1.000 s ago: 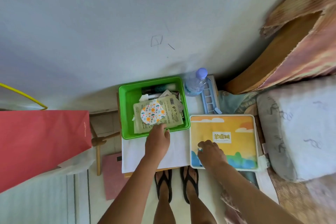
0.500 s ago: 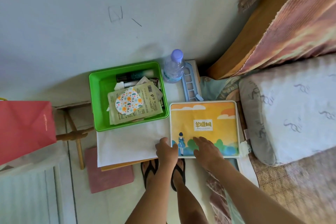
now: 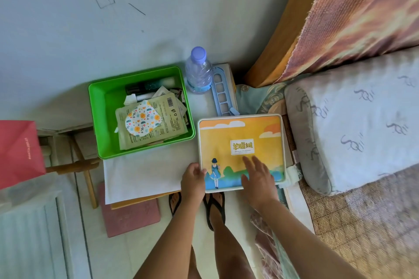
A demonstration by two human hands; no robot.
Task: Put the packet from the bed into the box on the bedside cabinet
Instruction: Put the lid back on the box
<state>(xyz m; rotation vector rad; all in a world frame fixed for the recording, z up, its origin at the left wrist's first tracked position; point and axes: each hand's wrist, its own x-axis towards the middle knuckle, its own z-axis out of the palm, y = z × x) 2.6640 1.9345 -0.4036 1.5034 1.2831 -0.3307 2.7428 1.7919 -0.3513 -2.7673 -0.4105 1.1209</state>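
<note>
A green box [image 3: 98,120] stands on the white-covered bedside cabinet [image 3: 145,172] by the wall. Inside it a pale green packet [image 3: 169,118] lies flat on top of other small items, with a round floral pad [image 3: 141,121] on the packet. To its right sits a flat orange picture box [image 3: 240,133]. My left hand [image 3: 193,180] grips that orange box at its near left corner. My right hand [image 3: 257,179] rests flat on its lid with the fingers spread, holding nothing.
A water bottle [image 3: 198,72] and a blue slotted tray [image 3: 221,95] stand behind the orange box. The bed with a grey pillow [image 3: 351,115] is at the right. A red paper bag [image 3: 18,152] is at the left, a pink mat [image 3: 129,217] on the floor.
My left hand left the green box's front edge and took hold of the orange box's corner. My right hand slid right across the lid and spread its fingers. The view shifted right.
</note>
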